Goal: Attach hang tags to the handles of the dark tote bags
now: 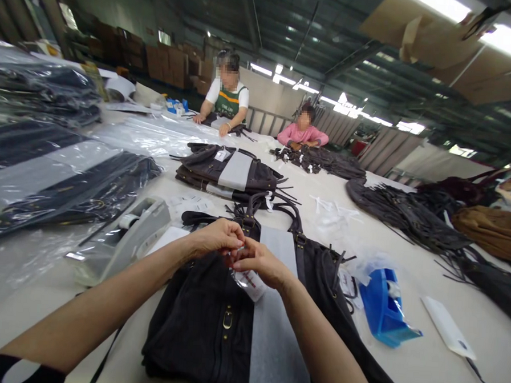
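Observation:
A large black handbag (201, 326) lies flat on the table before me, with a grey paper band (273, 335) running across it and its handles pointing away. Over its upper part my two hands meet. My right hand (262, 263) has its fingers closed on a white hang tag (253, 285) in shiny clear plastic, which dangles below the fingers. Close against it, my left hand (221, 237) pinches something at the tag's upper end, too small and covered to make out. A brass buckle strap (227, 320) shows on the bag below the hands.
Grey tape dispenser (137, 237) at left, blue tape dispenser (386, 307) at right, beside a white flat device (447, 327) with a cord. Banded bags (231, 170) are stacked ahead; plastic-wrapped bags (63, 176) lie left, dark bags (404, 211) right. Two people work across the table.

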The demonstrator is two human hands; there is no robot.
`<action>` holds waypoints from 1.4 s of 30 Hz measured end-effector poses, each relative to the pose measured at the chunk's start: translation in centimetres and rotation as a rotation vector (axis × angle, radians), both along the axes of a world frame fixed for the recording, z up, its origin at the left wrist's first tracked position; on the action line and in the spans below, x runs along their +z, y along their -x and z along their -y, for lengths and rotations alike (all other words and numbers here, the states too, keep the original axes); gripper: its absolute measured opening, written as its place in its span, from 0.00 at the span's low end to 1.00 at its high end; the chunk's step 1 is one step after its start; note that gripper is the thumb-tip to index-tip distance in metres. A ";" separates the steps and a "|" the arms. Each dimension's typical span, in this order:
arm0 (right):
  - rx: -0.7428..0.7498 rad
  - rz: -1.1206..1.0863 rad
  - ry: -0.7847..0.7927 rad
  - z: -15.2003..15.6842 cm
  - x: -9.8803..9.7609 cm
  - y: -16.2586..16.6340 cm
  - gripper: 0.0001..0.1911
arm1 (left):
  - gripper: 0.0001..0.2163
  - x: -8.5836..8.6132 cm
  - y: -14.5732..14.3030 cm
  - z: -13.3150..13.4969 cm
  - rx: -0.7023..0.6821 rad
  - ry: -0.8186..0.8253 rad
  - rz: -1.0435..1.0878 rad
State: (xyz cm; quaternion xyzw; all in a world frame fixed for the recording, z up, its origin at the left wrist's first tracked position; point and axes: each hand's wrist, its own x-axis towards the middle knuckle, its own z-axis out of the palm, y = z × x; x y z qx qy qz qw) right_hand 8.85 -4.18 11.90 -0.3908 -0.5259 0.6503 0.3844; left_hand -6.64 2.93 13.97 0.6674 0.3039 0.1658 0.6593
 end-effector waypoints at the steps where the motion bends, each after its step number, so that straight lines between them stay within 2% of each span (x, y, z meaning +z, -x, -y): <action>1: 0.043 -0.082 0.071 -0.2 -0.1 -0.3 0.31 | 0.11 0.0 0.1 -0.3 0.021 -0.006 -0.013; 2: 0.060 -0.142 0.130 -0.3 -0.1 -0.6 0.32 | 0.11 -0.1 0.2 -0.7 0.037 -0.010 -0.018; 4: 0.003 -0.187 0.206 -0.5 -0.3 -1.0 0.30 | 0.11 -0.4 0.4 -1.3 0.049 -0.012 -0.004; 9: -0.209 -0.108 0.216 -1.6 -1.5 0.7 0.18 | 0.10 -1.7 -0.7 -2.9 0.091 -0.009 0.053; 14: -0.551 -0.145 0.194 -3.1 -3.4 1.9 0.13 | 0.08 -3.0 -2.1 -5.1 0.237 -0.011 0.025; 16: -0.618 -0.141 0.215 -3.7 -4.0 1.4 0.11 | 0.07 -3.6 -2.7 -6.2 0.262 -0.062 -0.001; 19: -0.689 -0.159 0.277 -4.5 -4.6 0.6 0.08 | 0.05 -4.6 -4.0 -7.9 0.376 -0.169 -0.033; 21: -0.726 -0.185 0.328 -4.8 -5.0 0.2 0.06 | 0.07 -5.4 -5.1 -8.8 0.444 -0.172 -0.066; 25: -0.791 -0.200 0.401 -4.9 -5.7 -0.2 0.06 | 0.10 -7.3 -6.8 -9.4 0.457 -0.121 -0.112; 30: -0.797 -0.164 0.448 -4.8 -6.0 -0.5 0.08 | 0.09 -9.1 -6.7 -9.0 0.440 -0.143 -0.125; 35: -0.804 -0.115 0.476 -5.0 -6.1 -0.5 0.09 | 0.11 -9.7 -6.1 -8.7 0.400 -0.211 -0.144; 42: -0.824 -0.075 0.482 -5.0 -6.0 -0.7 0.08 | 0.15 -9.6 -6.0 -8.9 0.384 -0.097 -0.058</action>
